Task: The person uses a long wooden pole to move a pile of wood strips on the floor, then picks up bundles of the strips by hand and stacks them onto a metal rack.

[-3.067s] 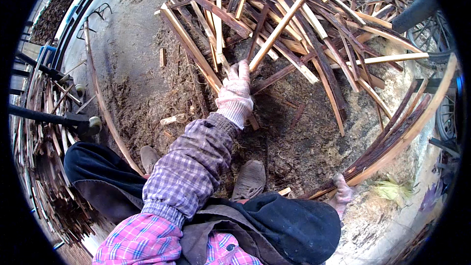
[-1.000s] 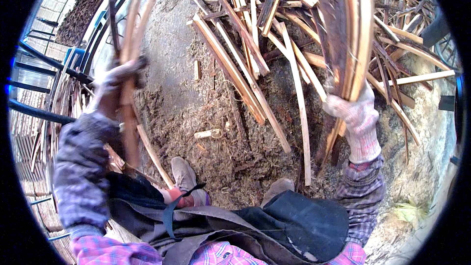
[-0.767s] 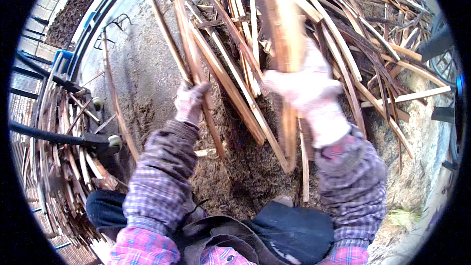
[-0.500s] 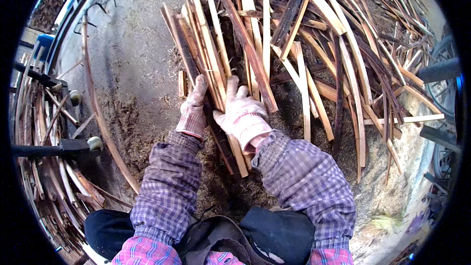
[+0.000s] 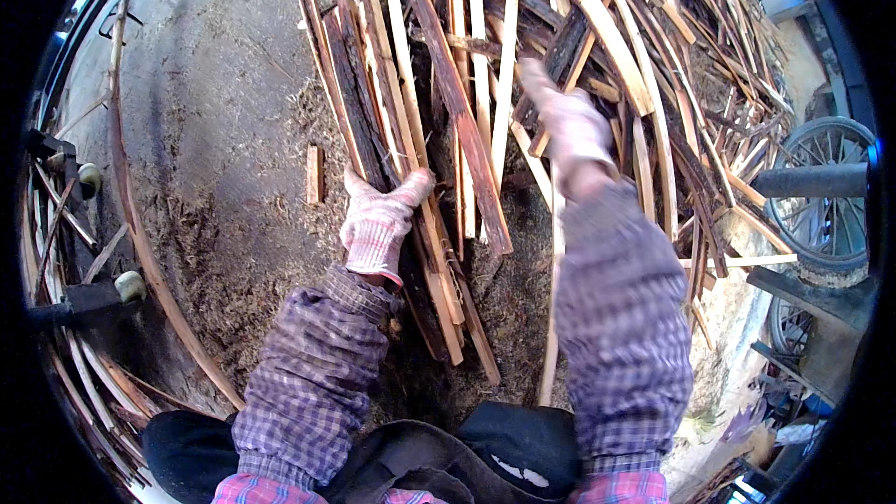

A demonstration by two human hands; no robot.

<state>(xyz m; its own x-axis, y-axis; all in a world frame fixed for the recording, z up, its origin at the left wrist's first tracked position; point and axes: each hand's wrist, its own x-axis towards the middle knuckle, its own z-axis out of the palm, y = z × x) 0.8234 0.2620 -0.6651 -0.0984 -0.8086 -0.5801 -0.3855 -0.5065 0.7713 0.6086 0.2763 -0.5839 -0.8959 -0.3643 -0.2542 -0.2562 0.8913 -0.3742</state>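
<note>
My left hand (image 5: 381, 219), in a soiled white knit glove, is closed round a loose bundle of long wood strips (image 5: 385, 103). Thumb and fingers lie on either side of them, and the strips' near ends stick out below the hand. My right hand (image 5: 574, 131), gloved alike, is raised over the pile to the right, its fingers pointing away from me. Motion smears those fingers, so its grip cannot be made out. Partly under the right forearm runs a pale strip (image 5: 549, 369). A brown strip (image 5: 462, 117) lies between the hands.
A tangled pile of wood strips (image 5: 691, 65) spreads across the far right. More strips (image 5: 98, 364) are stacked at the left beside metal posts (image 5: 89, 303). A short wood piece (image 5: 315, 175) and a long curved strip (image 5: 140, 224) lie on the dirty ground. Spoked wheels (image 5: 826, 187) stand at the right.
My right hand has left the bundle and moved right and away over the pile. My left hand has shifted onto the bundle. The pale strip's near end now lies closer to me.
</note>
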